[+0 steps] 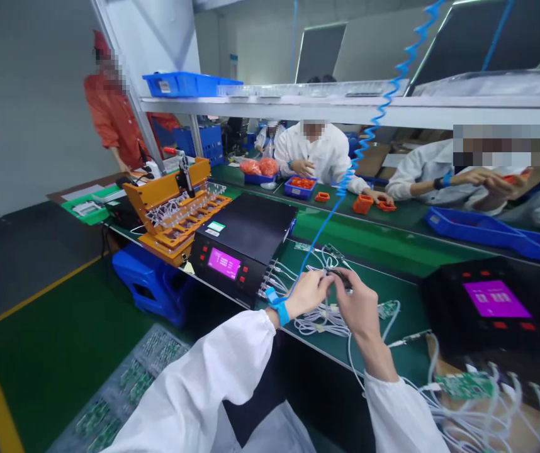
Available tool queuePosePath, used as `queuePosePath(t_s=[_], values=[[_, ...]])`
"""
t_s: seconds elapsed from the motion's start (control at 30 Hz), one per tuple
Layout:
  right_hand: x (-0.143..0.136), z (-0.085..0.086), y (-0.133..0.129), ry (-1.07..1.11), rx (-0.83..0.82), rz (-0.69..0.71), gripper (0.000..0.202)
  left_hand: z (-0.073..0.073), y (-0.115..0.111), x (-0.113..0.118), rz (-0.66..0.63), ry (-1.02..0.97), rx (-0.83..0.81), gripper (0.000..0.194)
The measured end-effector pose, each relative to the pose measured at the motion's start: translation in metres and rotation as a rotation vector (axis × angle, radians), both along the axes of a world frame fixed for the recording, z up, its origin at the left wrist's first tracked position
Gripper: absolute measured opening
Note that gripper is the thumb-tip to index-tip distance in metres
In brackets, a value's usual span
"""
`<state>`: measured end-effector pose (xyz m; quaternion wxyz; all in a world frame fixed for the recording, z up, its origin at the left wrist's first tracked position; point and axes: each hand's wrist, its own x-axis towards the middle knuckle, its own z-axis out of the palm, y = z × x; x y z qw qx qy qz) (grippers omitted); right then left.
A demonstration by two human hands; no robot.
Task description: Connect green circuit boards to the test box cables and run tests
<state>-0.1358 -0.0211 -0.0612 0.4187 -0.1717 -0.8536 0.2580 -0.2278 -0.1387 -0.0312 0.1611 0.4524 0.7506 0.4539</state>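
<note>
My left hand point(308, 292), with a blue wrist strap point(277, 307), and my right hand point(359, 305) meet over the green bench top. Their fingers are pinched together around a small dark, board-like piece point(344, 277), mostly hidden by the fingertips. Below them lies a bundle of white cables point(320, 322). Just beyond, a small green circuit board point(333, 251) is joined to a cable, and another circuit board point(388, 309) lies right of my right hand. Left of my hands, a black test box point(246, 236) with a lit magenta screen has several cables plugged into its side.
An orange clamp fixture point(175, 207) stands at the left. Another black box point(491, 302) and a cabled circuit board point(464, 385) are at the right. A coiled blue cord point(369, 132) hangs ahead. Co-workers point(315, 148) sit across, beyond a blue tray point(496, 229). A blue stool point(147, 283) is below.
</note>
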Motion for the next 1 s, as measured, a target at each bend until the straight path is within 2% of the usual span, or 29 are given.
queuePosePath(t_s=[0.1,0.23,0.3,0.4,0.43,0.5,0.57,0.63,0.77,0.87,0.93,1.0], values=[[-0.001,-0.006,-0.001,-0.016,0.013,-0.027,0.040,-0.004,-0.002,-0.004,-0.012,-0.104,0.124,0.038],[-0.010,-0.011,0.004,-0.069,0.032,-0.089,0.045,-0.007,-0.006,0.006,0.042,-0.124,0.127,0.038],[-0.012,-0.008,0.011,-0.100,-0.054,-0.196,0.044,-0.013,-0.009,0.014,0.006,-0.080,0.097,0.038],[-0.008,0.005,0.021,-0.036,-0.281,-0.322,0.037,-0.026,-0.012,0.017,-0.015,-0.092,0.074,0.039],[-0.005,0.010,0.022,0.022,-0.357,-0.296,0.036,-0.030,-0.010,0.015,0.026,-0.137,0.087,0.039],[-0.002,0.021,0.019,0.156,-0.490,-0.149,0.037,-0.038,-0.003,0.011,0.088,-0.223,0.147,0.038],[-0.002,0.030,0.012,0.261,-0.614,0.012,0.040,-0.042,0.008,0.010,0.058,-0.308,0.230,0.040],[-0.004,0.036,0.007,0.318,-0.739,0.104,0.045,-0.043,0.021,0.014,-0.023,-0.377,0.309,0.046],[-0.008,0.041,0.015,0.303,-0.980,0.200,0.052,-0.045,0.038,0.029,-0.096,-0.440,0.355,0.052],[-0.010,0.040,0.028,0.309,-1.115,0.314,0.049,-0.051,0.043,0.032,-0.144,-0.516,0.377,0.052],[-0.015,0.035,0.036,0.338,-1.189,0.319,0.042,-0.057,0.047,0.030,-0.170,-0.575,0.386,0.051],[-0.023,0.029,0.042,0.343,-1.227,0.273,0.037,-0.062,0.053,0.025,-0.143,-0.630,0.374,0.050]])
